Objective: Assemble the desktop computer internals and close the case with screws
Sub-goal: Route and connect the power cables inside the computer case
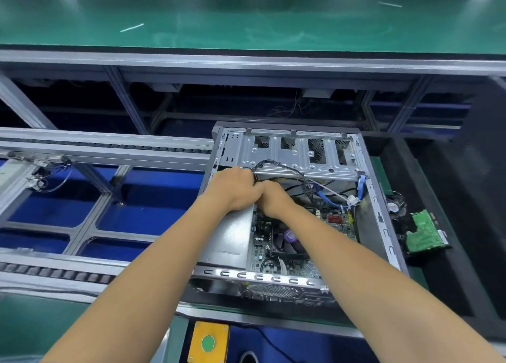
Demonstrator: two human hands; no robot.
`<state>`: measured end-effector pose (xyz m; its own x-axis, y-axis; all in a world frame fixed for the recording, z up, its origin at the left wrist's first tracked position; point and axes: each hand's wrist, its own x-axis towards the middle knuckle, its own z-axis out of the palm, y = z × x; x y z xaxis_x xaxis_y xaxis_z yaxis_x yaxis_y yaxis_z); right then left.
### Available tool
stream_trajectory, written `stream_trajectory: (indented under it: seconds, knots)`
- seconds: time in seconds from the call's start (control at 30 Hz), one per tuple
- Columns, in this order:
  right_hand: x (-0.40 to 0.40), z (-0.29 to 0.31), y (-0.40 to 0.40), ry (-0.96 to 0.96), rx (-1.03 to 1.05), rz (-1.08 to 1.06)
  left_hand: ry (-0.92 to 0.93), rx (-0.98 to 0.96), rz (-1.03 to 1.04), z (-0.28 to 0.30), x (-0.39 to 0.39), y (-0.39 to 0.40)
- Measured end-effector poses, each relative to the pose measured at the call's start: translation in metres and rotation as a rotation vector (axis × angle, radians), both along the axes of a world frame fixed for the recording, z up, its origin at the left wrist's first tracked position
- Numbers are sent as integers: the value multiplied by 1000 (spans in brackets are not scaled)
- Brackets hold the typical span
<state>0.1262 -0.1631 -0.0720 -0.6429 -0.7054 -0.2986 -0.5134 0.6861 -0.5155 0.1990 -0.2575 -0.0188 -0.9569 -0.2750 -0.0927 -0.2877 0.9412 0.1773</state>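
An open grey computer case (380, 215) lies on its side in front of me. Inside it are a silver power supply (230, 239), a motherboard (284, 242) with a black cooler, and a drive cage (295, 154) at the far end. Both hands reach into the case side by side. My left hand (235, 189) is curled over a bundle of black cables (287, 168) at the power supply's far end. My right hand (273, 201) is curled beside it with its fingers hidden among the cables. Blue and white cables (328, 198) run to the right.
A hard drive with a green circuit board (424, 232) lies on the black mat right of the case, near a small fan (394, 206). A roller conveyor rail (104, 149) runs to the left. A yellow box with a green button (209, 342) sits below.
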Motion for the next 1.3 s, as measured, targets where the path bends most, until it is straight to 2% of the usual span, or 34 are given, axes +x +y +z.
stream_trajectory:
  seconds: [0.23,0.33,0.47,0.7,1.0,1.2,1.3]
  knots:
    - [-2,-5,-2,-75,-65,113,-52,-127,-41,-11,13,7]
    - [0,-8,-1,-113,58,229,14,-207,-8,-17,16,12]
    - [3,-10,-5,-142,154,345,70,-202,43,-23,18,17]
    - [2,-7,0,-236,140,344,72,-64,6,-17,18,12]
    - [5,-8,3,-250,121,296,96,-124,-38,-20,19,14]
    - [7,-11,2,-221,39,218,133,-107,-4,-22,12,10]
    - [5,-10,3,-208,62,218,154,-116,9,-26,10,9]
